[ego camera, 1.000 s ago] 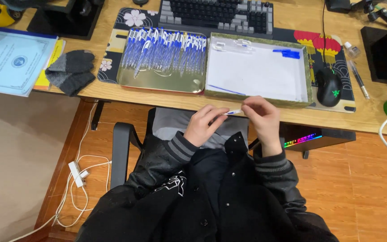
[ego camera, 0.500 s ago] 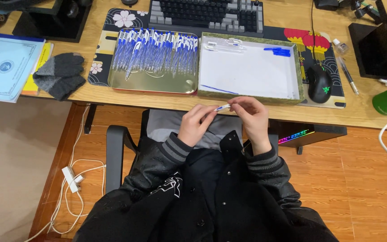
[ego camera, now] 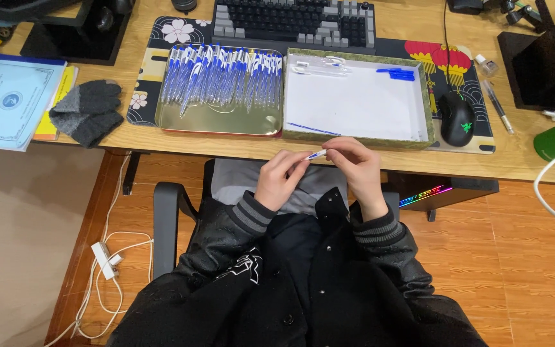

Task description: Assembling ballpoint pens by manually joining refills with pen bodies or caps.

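Note:
Over my lap, my left hand (ego camera: 279, 178) and my right hand (ego camera: 355, 165) pinch the two ends of one small white and blue pen (ego camera: 317, 155), held level just below the desk's front edge. A gold metal tray (ego camera: 221, 120) on the desk in front of my left hand holds several white and blue pens (ego camera: 223, 76). To its right stands a white tray with a green rim (ego camera: 356, 135); inside lie a thin blue refill, clear pen barrels (ego camera: 319, 66) and blue caps (ego camera: 397, 73).
A keyboard (ego camera: 293, 18) lies behind the trays on a patterned desk mat. A black mouse (ego camera: 458, 120) and a pen sit to the right, grey gloves (ego camera: 87, 110) and papers (ego camera: 6, 97) to the left. A power strip with white cables (ego camera: 105, 259) lies on the floor.
Both hands have kept their hold on the pen, with small finger shifts. The camera has tilted, so the desk appears slightly lower in view.

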